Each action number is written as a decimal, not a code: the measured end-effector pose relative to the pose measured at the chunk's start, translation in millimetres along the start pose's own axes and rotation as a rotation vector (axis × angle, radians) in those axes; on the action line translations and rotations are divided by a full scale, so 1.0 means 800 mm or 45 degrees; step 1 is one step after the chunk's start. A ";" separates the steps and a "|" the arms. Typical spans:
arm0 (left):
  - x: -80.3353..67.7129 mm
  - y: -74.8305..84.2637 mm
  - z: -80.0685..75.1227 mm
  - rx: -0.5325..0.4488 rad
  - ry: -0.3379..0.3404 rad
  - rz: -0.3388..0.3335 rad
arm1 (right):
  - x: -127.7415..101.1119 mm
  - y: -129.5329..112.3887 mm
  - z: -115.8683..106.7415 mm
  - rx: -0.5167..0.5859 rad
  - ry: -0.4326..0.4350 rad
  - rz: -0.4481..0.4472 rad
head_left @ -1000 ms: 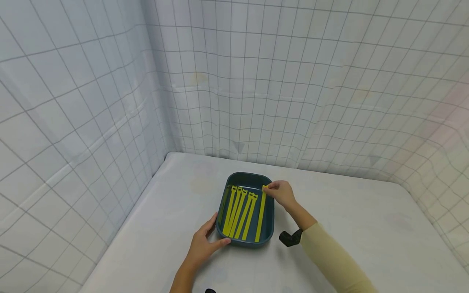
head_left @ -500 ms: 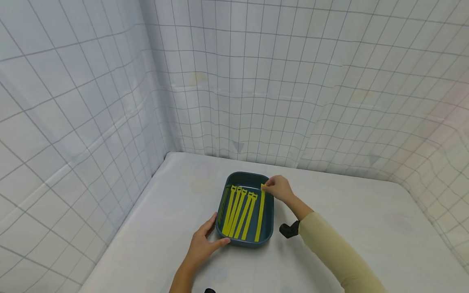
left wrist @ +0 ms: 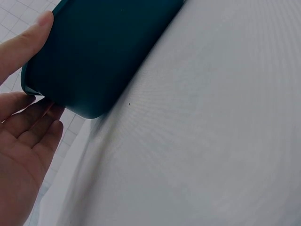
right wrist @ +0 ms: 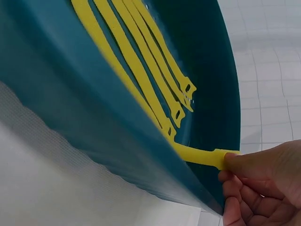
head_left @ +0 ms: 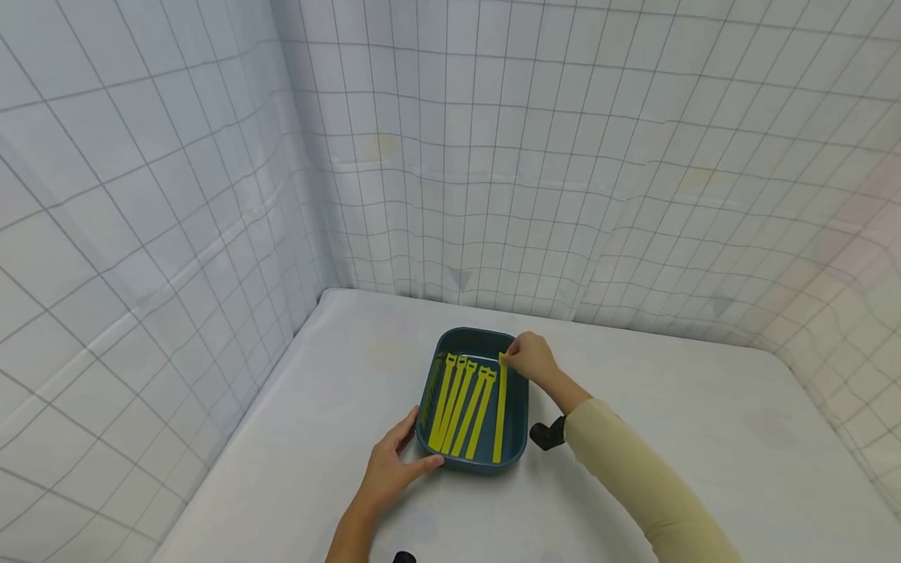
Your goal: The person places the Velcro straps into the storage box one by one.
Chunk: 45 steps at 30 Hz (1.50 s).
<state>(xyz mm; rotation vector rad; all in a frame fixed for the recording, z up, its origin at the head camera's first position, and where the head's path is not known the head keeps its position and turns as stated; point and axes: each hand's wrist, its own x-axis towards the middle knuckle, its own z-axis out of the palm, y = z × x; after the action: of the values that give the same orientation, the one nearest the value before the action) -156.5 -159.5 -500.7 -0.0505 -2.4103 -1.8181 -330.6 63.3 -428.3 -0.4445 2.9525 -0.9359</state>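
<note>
A dark teal tray point(head_left: 470, 467) stands on the white table, with several yellow hook-and-loop cable ties point(head_left: 481, 414) lying lengthwise inside. My left hand point(head_left: 389, 467) grips its near left corner; the left wrist view has the thumb against the tray wall point(left wrist: 108, 52) and the fingers curled at the rim. At the far right side, my right hand point(head_left: 533, 358) pinches the head end of one cable tie point(head_left: 500, 414) between thumb and fingers. The right wrist view shows that head point(right wrist: 207, 157) raised off the tray floor, its strap running down beside the others.
White table surface point(head_left: 676, 438) extends around the tray on every side. Grid-patterned white curtains point(head_left: 493, 156) hang behind and to the left and right. A black device point(head_left: 547, 435) sits under the right wrist, and another dark one point(head_left: 404, 557) by the left wrist.
My right hand has shifted slightly away and left, carrying the head of the pinched cable tie with it. The left hand and tray hold their place.
</note>
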 end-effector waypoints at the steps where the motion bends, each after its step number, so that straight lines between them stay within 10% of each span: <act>1: 0.000 0.000 0.000 0.002 -0.001 0.001 | 0.000 0.000 0.000 -0.014 -0.003 0.004; 16: -0.002 0.003 0.003 0.013 0.003 0.016 | -0.003 -0.006 0.003 -0.216 0.013 0.072; 23: -0.014 0.053 -0.003 -0.013 -0.025 -0.031 | -0.004 -0.006 0.002 -0.246 0.031 0.098; 31: -0.013 0.056 -0.001 0.004 -0.031 -0.031 | -0.010 -0.004 -0.003 -0.258 0.040 0.035; 39: -0.004 0.020 0.003 0.009 -0.033 -0.020 | -0.035 0.000 -0.009 -0.014 0.132 0.002; 45: -0.001 -0.002 0.004 0.020 -0.027 -0.068 | -0.081 0.030 -0.009 0.369 0.288 0.185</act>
<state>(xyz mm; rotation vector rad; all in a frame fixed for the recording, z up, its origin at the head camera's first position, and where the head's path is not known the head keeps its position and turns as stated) -155.8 -156.8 -503.1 -0.0040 -2.4631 -1.8292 -275.5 103.6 -440.8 -0.1191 2.9144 -1.4505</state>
